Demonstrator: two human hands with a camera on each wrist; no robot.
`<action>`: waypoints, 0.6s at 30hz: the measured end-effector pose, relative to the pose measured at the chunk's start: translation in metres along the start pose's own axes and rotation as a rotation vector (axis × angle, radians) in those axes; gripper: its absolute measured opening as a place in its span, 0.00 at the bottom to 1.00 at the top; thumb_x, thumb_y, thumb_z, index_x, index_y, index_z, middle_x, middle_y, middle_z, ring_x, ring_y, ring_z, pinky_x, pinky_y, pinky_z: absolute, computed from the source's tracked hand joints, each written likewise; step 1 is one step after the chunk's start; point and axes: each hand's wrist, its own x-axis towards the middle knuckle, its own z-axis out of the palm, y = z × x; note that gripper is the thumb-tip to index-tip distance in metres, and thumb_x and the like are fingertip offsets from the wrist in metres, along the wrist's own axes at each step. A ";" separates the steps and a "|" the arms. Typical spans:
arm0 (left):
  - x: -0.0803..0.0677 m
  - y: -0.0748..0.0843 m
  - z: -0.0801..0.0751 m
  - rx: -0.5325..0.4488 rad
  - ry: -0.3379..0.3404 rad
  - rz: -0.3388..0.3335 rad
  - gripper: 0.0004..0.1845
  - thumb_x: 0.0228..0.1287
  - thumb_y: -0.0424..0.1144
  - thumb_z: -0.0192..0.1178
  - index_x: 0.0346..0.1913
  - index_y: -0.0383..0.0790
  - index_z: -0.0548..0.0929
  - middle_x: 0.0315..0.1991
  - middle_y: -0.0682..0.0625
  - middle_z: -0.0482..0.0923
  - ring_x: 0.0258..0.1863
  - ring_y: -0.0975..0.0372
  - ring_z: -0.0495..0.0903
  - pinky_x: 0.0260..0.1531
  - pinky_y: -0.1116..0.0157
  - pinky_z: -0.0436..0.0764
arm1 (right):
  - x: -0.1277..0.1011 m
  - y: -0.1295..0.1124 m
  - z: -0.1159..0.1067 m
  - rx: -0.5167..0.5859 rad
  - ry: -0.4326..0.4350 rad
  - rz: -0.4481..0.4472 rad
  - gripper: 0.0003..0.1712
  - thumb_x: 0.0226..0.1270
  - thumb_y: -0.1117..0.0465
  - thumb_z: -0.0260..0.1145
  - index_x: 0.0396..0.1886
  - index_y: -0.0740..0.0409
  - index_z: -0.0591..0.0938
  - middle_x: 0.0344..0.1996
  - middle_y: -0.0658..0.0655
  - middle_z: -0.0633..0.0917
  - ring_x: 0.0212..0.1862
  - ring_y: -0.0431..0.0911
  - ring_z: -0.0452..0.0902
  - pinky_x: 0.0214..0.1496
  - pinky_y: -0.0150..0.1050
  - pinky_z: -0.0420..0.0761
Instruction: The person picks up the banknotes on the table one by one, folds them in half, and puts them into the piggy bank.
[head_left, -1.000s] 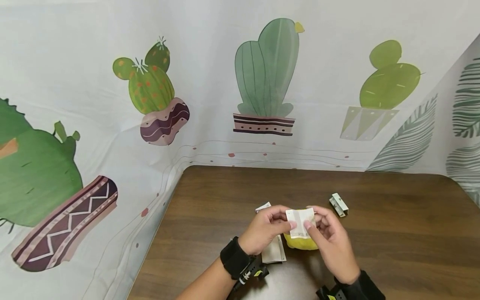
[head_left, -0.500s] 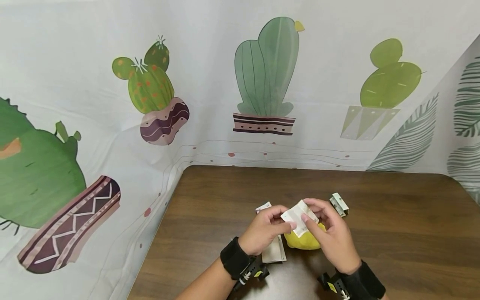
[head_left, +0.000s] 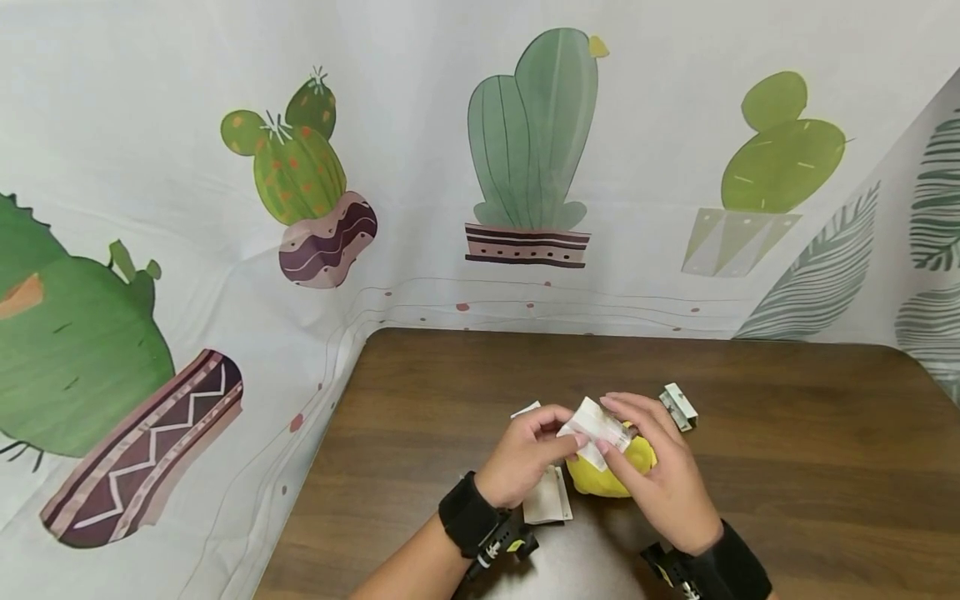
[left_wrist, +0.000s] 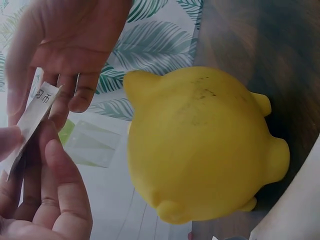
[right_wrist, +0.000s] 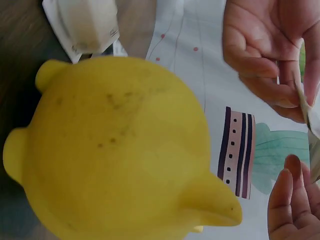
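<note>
Between both hands is a small pale folded banknote [head_left: 595, 423]; printed characters show on it in the left wrist view. My left hand [head_left: 517, 458] pinches its left side with thumb and fingers. My right hand [head_left: 667, 475] holds the other side, thumb tip on the near edge and fingers behind; in the left wrist view its fingers lie against the note's end. Just below the hands stands a yellow piggy bank [left_wrist: 205, 145], partly covered by the hands and note in the head view. Dark smudges mark its rounded surface in the right wrist view.
Folded banknotes [head_left: 547, 500] lie on the table [head_left: 810, 467] left of the piggy bank, partly behind my left hand. Another folded note [head_left: 678, 407] sits beyond my right hand. A cactus-print cloth [head_left: 420, 167] hangs along the table's far and left edges.
The banknote, first held squarely and flat, has been turned at an angle and its right part now looks folded. My right hand has shifted slightly upward, showing more of the piggy bank.
</note>
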 end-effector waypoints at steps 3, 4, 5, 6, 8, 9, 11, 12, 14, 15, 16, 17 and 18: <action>0.000 0.002 -0.001 -0.022 0.018 0.008 0.16 0.67 0.27 0.59 0.53 0.19 0.77 0.40 0.54 0.79 0.35 0.68 0.80 0.39 0.70 0.83 | -0.001 -0.002 0.001 0.001 -0.003 -0.020 0.35 0.54 0.77 0.74 0.63 0.58 0.80 0.65 0.59 0.76 0.67 0.35 0.69 0.64 0.20 0.69; 0.000 0.002 -0.001 -0.027 0.021 0.012 0.16 0.67 0.28 0.59 0.53 0.19 0.77 0.41 0.54 0.79 0.35 0.67 0.80 0.39 0.70 0.83 | -0.001 -0.002 0.001 0.005 -0.007 -0.023 0.35 0.54 0.77 0.74 0.63 0.59 0.80 0.65 0.59 0.76 0.67 0.35 0.69 0.65 0.20 0.69; 0.000 0.003 -0.001 -0.028 0.024 0.014 0.16 0.67 0.28 0.59 0.53 0.19 0.77 0.41 0.53 0.79 0.36 0.67 0.80 0.39 0.69 0.84 | -0.001 -0.002 0.001 0.006 -0.011 -0.024 0.35 0.54 0.77 0.74 0.64 0.58 0.80 0.65 0.59 0.76 0.67 0.35 0.69 0.66 0.20 0.68; 0.000 0.003 -0.001 -0.030 0.026 0.017 0.16 0.67 0.28 0.60 0.53 0.20 0.77 0.41 0.53 0.79 0.36 0.67 0.81 0.39 0.69 0.84 | -0.001 -0.002 0.002 0.008 -0.016 -0.026 0.35 0.54 0.77 0.74 0.64 0.58 0.80 0.66 0.59 0.76 0.67 0.35 0.69 0.66 0.21 0.68; 0.001 0.004 -0.002 -0.038 0.027 0.023 0.16 0.67 0.28 0.59 0.53 0.19 0.77 0.40 0.53 0.80 0.36 0.67 0.81 0.39 0.69 0.84 | -0.002 -0.002 0.002 0.004 -0.023 -0.030 0.35 0.55 0.76 0.74 0.65 0.58 0.79 0.66 0.60 0.76 0.68 0.36 0.70 0.68 0.21 0.67; 0.001 0.004 -0.002 -0.041 0.028 0.026 0.16 0.67 0.28 0.59 0.53 0.19 0.77 0.40 0.53 0.80 0.35 0.67 0.82 0.39 0.70 0.84 | -0.002 -0.001 0.003 0.001 -0.023 -0.034 0.35 0.55 0.77 0.74 0.65 0.59 0.79 0.66 0.60 0.77 0.68 0.36 0.70 0.68 0.22 0.67; 0.001 0.004 -0.002 -0.046 0.028 0.032 0.16 0.67 0.27 0.59 0.53 0.19 0.77 0.39 0.54 0.81 0.35 0.67 0.82 0.38 0.70 0.84 | -0.002 -0.001 0.003 -0.006 -0.019 -0.040 0.35 0.55 0.77 0.73 0.64 0.59 0.80 0.65 0.60 0.77 0.67 0.36 0.70 0.68 0.22 0.68; 0.001 0.004 -0.002 -0.051 0.026 0.035 0.16 0.67 0.27 0.59 0.53 0.19 0.77 0.39 0.54 0.81 0.35 0.67 0.82 0.37 0.70 0.84 | -0.002 0.000 0.003 -0.009 -0.018 -0.039 0.34 0.56 0.77 0.73 0.64 0.59 0.80 0.64 0.60 0.78 0.66 0.36 0.71 0.68 0.22 0.68; 0.000 0.004 -0.002 -0.056 0.024 0.037 0.16 0.67 0.27 0.59 0.54 0.19 0.77 0.39 0.55 0.81 0.35 0.67 0.81 0.38 0.70 0.84 | -0.003 0.000 0.004 -0.013 -0.014 -0.034 0.34 0.56 0.77 0.72 0.64 0.59 0.80 0.62 0.59 0.78 0.65 0.36 0.71 0.67 0.21 0.68; 0.000 0.003 -0.002 -0.059 0.023 0.037 0.16 0.67 0.26 0.59 0.54 0.18 0.77 0.39 0.55 0.81 0.35 0.67 0.81 0.38 0.70 0.84 | -0.003 0.000 0.004 -0.015 -0.014 -0.031 0.33 0.57 0.77 0.72 0.64 0.58 0.80 0.62 0.59 0.79 0.64 0.36 0.71 0.66 0.21 0.69; 0.000 0.003 -0.002 -0.060 0.021 0.035 0.16 0.67 0.27 0.59 0.54 0.18 0.77 0.39 0.55 0.81 0.35 0.67 0.81 0.38 0.70 0.84 | -0.003 0.001 0.004 -0.017 -0.014 -0.028 0.33 0.57 0.77 0.72 0.64 0.58 0.80 0.61 0.59 0.79 0.63 0.36 0.72 0.64 0.20 0.70; 0.000 0.003 -0.002 -0.063 0.020 0.033 0.17 0.67 0.27 0.59 0.55 0.18 0.77 0.39 0.55 0.81 0.36 0.67 0.80 0.38 0.70 0.84 | -0.004 0.001 0.004 -0.019 -0.014 -0.026 0.32 0.57 0.77 0.72 0.63 0.58 0.80 0.60 0.58 0.79 0.62 0.36 0.72 0.62 0.20 0.71; -0.001 0.003 -0.002 -0.065 0.019 0.030 0.17 0.67 0.27 0.59 0.55 0.19 0.77 0.40 0.55 0.80 0.36 0.67 0.80 0.38 0.70 0.84 | -0.004 0.001 0.004 -0.020 -0.016 -0.023 0.32 0.57 0.76 0.72 0.63 0.58 0.81 0.59 0.58 0.79 0.61 0.36 0.72 0.61 0.20 0.71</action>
